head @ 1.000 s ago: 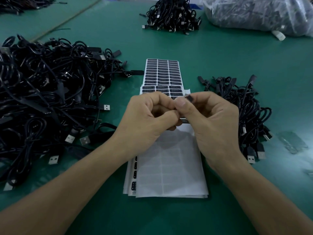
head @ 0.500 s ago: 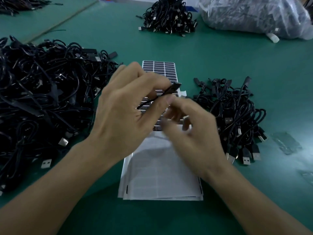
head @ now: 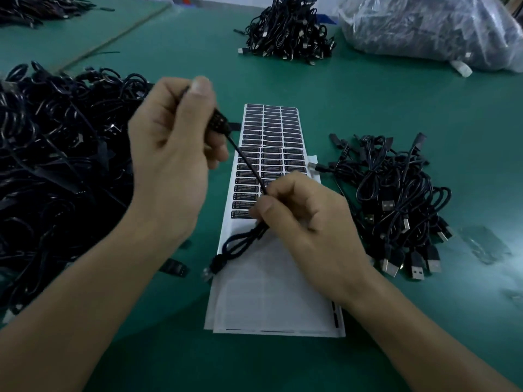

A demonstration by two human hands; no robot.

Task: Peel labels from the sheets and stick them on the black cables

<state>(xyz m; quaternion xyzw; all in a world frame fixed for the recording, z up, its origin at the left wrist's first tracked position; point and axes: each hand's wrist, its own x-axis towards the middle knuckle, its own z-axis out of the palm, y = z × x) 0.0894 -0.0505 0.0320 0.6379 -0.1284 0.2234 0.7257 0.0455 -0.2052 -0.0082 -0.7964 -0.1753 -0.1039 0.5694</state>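
Observation:
A thin black cable [head: 249,165] stretches slantwise between both hands above the label sheets [head: 271,137]. My left hand [head: 172,154] grips its upper end, where a small black block with a label sits by my thumb. My right hand [head: 305,219] pinches the cable lower down; a bundled loop [head: 240,244] and plug hang below it over the sheets. The top sheet holds rows of black labels in its far half, and its near half is bare white backing [head: 271,301].
A big heap of black cables [head: 56,165] fills the left of the green table [head: 368,108]. A smaller pile with USB plugs [head: 396,199] lies to the right. Another pile [head: 288,32] and a plastic bag [head: 430,26] sit at the back.
My hands have parted: the left one rose toward the upper left with the cable's end, while the right one slid down along the cable, pulling it straight.

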